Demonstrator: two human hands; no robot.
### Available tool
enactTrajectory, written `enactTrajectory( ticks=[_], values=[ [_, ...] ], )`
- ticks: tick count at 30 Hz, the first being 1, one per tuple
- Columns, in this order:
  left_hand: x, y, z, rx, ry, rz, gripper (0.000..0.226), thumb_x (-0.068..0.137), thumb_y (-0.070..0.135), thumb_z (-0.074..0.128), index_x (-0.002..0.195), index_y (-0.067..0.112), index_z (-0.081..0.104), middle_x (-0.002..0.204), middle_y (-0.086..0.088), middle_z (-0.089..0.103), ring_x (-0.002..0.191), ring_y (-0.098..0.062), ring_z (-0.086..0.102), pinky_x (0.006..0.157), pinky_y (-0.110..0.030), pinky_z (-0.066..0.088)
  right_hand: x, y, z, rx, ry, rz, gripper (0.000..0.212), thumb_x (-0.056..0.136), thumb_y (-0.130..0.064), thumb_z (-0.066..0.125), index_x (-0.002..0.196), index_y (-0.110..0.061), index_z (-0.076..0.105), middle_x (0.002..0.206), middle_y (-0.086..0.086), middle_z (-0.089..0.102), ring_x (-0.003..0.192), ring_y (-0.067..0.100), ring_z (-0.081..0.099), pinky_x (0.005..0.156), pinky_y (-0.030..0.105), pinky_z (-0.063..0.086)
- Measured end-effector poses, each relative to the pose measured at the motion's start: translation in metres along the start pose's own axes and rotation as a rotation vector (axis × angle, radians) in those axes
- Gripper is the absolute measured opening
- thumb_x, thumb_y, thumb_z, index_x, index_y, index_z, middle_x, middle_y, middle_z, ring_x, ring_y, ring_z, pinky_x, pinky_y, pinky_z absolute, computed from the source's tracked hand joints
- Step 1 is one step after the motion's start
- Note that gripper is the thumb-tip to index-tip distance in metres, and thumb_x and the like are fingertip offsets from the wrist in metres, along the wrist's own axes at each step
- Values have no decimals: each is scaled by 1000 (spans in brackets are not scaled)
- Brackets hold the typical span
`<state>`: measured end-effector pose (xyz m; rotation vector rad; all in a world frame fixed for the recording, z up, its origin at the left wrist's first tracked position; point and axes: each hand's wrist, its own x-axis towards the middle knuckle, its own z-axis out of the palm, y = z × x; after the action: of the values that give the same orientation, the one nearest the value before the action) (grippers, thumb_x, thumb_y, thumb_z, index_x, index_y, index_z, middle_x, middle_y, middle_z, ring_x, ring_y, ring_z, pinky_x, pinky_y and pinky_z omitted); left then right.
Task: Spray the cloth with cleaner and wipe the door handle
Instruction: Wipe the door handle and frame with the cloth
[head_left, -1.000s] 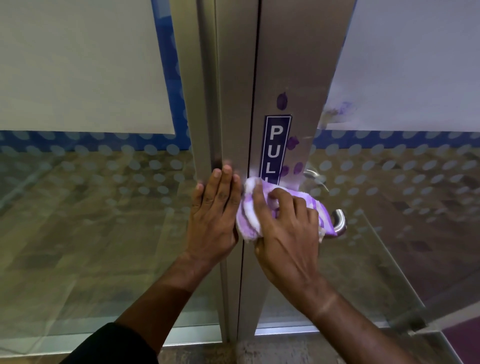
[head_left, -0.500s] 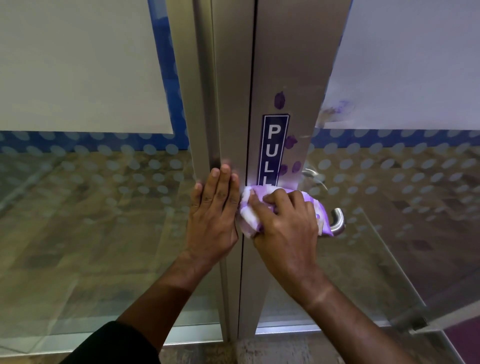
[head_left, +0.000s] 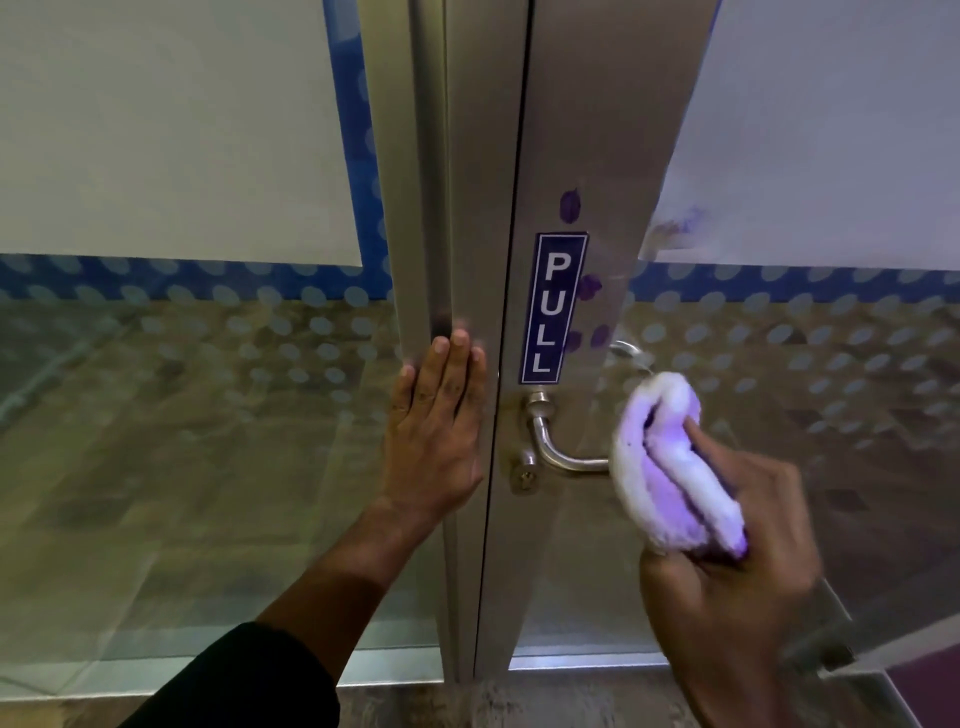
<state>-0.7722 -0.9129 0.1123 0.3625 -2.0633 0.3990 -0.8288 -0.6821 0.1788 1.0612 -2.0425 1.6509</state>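
Note:
A curved metal door handle (head_left: 558, 451) juts from the silver door stile below a blue PULL sticker (head_left: 553, 307). My right hand (head_left: 737, 587) grips a bunched purple and white cloth (head_left: 670, 473), which covers the handle's outer end; the base and bend of the handle are bare. My left hand (head_left: 441, 421) lies flat with fingers together against the neighbouring metal frame (head_left: 467, 208), left of the door seam. A keyhole cylinder (head_left: 524, 470) sits just under the handle's base. No spray bottle is in view.
Glass panels with frosted film and dot pattern flank the frame on both sides (head_left: 182, 364). Purple smudges (head_left: 571, 205) mark the stile around the sticker. A second handle (head_left: 628, 351) shows through the glass behind the door. The floor threshold (head_left: 571, 696) runs along the bottom.
My right hand has slid the cloth right along the handle, from its base by the door seam to the outer end, uncovering the base and keyhole. The left hand stays pressed on the frame.

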Motion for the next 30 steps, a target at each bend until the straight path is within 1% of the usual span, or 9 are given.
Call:
enactTrajectory(
  ticks=[3,7,12,14,17,21,24,27,30],
  values=[
    [0,0,1,-1,1,-7,96,82,10,52,156,10,-9,164,-5,-20,153,-19,-14,124,-38,-9,-28,1,12,-73,-132,4,51,61,-34,53,99,-7,73,90,13,66,75,31,65,71,28,49],
    [0,0,2,14,11,-2,93,84,10,49,156,10,-9,165,-5,-19,153,-19,-14,124,-38,-9,-69,25,58,-147,-116,-75,47,63,-15,48,98,-6,78,67,8,56,51,29,54,48,35,46],
    [0,-1,4,-13,29,1,61,107,26,22,156,10,-8,164,-5,-19,153,-19,-13,124,-38,-9,-68,62,106,-175,-61,10,46,64,-9,47,100,-5,76,69,11,56,58,32,53,51,38,47],
    [1,-1,4,-38,30,-6,58,108,40,8,156,11,-7,165,-4,-18,153,-18,-12,124,-38,-8,-57,59,126,-183,-68,19,44,69,-13,49,102,-7,77,70,12,56,59,32,54,51,35,47],
    [-2,-2,7,-38,36,8,57,108,37,7,157,11,-7,165,-4,-18,153,-19,-12,124,-38,-9,-54,58,141,-250,-133,34,43,73,-21,49,104,-13,78,69,12,59,58,33,56,50,34,48],
    [-2,-3,7,2,64,-11,64,102,18,24,157,10,-7,165,-5,-18,153,-19,-12,124,-39,-9,-56,58,135,-278,-191,72,38,75,-26,45,92,-14,77,77,12,63,63,35,59,53,38,52],
    [-1,1,4,-7,67,-17,59,105,22,19,157,11,-8,165,-4,-19,153,-18,-12,124,-38,-8,-59,60,118,-251,-209,83,36,69,-27,47,93,-21,73,72,6,58,62,31,58,51,34,48],
    [0,2,1,7,47,-20,72,98,14,31,156,11,-11,164,-4,-22,153,-18,-15,124,-38,-10,-79,72,88,-198,-152,144,45,60,-14,57,100,-22,77,71,1,53,56,29,57,49,30,44],
    [-2,7,-2,-24,8,-51,65,103,18,24,155,11,-14,163,-2,-25,152,-17,-17,124,-37,-10,-91,84,62,-141,-30,231,47,62,-16,53,102,-19,77,69,-2,45,53,18,50,53,24,40]
  ],
)
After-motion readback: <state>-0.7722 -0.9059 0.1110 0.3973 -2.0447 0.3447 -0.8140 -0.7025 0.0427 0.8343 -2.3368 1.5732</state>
